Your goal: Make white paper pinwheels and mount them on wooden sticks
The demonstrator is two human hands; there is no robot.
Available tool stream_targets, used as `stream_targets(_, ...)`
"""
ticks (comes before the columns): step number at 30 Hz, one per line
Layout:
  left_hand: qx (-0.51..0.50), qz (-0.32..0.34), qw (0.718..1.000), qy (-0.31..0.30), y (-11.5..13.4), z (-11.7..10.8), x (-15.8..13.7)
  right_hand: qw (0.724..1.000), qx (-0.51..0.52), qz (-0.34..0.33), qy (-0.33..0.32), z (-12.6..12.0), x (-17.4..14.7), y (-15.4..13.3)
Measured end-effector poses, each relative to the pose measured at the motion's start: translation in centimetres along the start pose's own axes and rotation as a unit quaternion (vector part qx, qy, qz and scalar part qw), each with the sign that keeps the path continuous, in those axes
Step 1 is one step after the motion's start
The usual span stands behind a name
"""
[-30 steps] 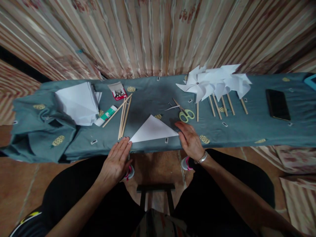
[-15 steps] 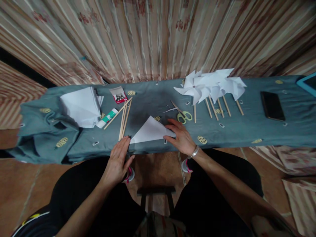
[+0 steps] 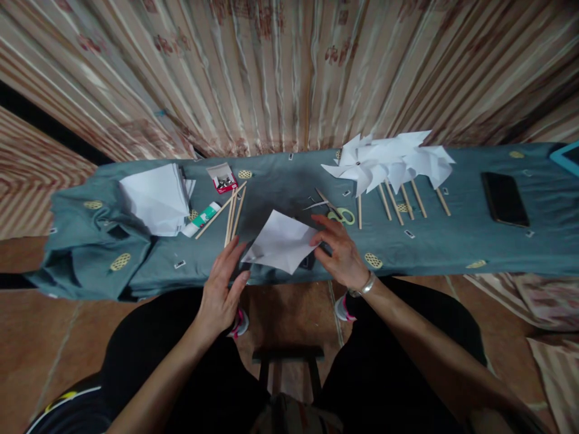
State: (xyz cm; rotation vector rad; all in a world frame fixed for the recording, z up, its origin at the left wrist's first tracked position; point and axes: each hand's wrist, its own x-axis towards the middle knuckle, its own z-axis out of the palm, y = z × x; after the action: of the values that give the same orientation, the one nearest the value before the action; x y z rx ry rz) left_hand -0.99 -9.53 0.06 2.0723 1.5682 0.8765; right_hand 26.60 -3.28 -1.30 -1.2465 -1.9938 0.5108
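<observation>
A creased white sheet of paper (image 3: 283, 241), unfolded to a square, lies in front of me near the table's front edge. My right hand (image 3: 340, 252) pinches its right corner between thumb and fingers. By the left corner is my left hand (image 3: 221, 289), fingers apart and holding nothing; whether a fingertip touches the paper I cannot tell. Just beyond my right hand lie scissors (image 3: 341, 215) with green handles, partly spread, and a thin paper strip (image 3: 315, 205) beside the blades. Several wooden sticks (image 3: 236, 208) rest beyond my left hand.
A stack of white paper (image 3: 156, 199), a glue stick (image 3: 202, 219) and a red box of metal pins (image 3: 222, 178) sit at the left. Several paper pinwheels (image 3: 393, 160) on sticks lie back right. Farther right are a black phone (image 3: 504, 199) and a blue-edged object (image 3: 565, 160).
The paper has opened from a folded triangle to a square, its near corner now toward me. My left hand has lifted off its left corner; my right fingers have closed on the right corner.
</observation>
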Motion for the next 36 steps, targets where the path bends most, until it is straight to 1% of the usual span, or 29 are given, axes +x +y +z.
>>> stream_targets(3,0.006,0.028,1.0,0.0,0.6,0.5,1.8,1.0,-0.026,-0.016,-0.004,0.0,0.2,0.2)
stream_targets(6,-0.003,0.065,0.998,-0.022,0.5,1.6,3.6,0.999,-0.043,-0.024,-0.003,0.0,0.4,0.5)
stream_targets(8,-0.024,0.066,0.996,-0.049,0.1,2.3,4.6,0.998,-0.051,-0.025,-0.004,-0.1,0.4,0.6)
stream_targets(12,-0.064,0.012,0.991,-0.119,-0.5,3.0,6.4,0.998,-0.065,-0.022,-0.01,-0.2,0.2,1.0)
stream_targets(14,-0.069,-0.016,0.988,-0.138,-0.4,3.2,7.2,0.997,-0.073,-0.026,-0.007,-0.3,0.0,1.3)
stream_targets(16,-0.065,-0.038,0.987,-0.145,-0.3,3.2,7.9,0.996,-0.081,-0.033,0.004,-0.4,0.0,1.6)
stream_targets(18,-0.066,-0.058,0.988,-0.129,-0.1,3.4,8.5,0.995,-0.091,-0.037,0.018,-0.7,0.1,2.0)
stream_targets(20,-0.078,-0.074,0.99,-0.094,-0.2,3.5,9.0,0.993,-0.114,-0.025,0.033,-1.1,0.3,2.7)
stream_targets(23,-0.115,-0.085,0.989,-0.037,-0.4,3.6,9.5,0.982,-0.184,0.036,0.036,-1.8,0.9,3.9)
stream_targets(26,-0.147,-0.102,0.984,-0.003,-0.6,3.4,10.0,0.961,-0.262,0.083,0.003,-2.5,1.7,4.7)
stream_targets(29,-0.149,-0.125,0.981,0.013,-0.6,3.0,10.7,0.943,-0.317,0.103,-0.022,-2.9,2.5,4.4)
stream_targets(32,-0.119,-0.132,0.984,0.03,-0.8,2.5,11.5,0.922,-0.358,0.13,-0.069,-3.1,3.4,3.4)
stream_targets(34,-0.091,-0.123,0.987,0.049,-0.9,2.3,12.1,0.907,-0.377,0.152,-0.108,-3.2,4.0,2.7)
stream_targets(36,-0.063,-0.111,0.989,0.07,-1.2,2.1,12.7,0.896,-0.388,0.176,-0.127,-3.4,4.5,2.2)
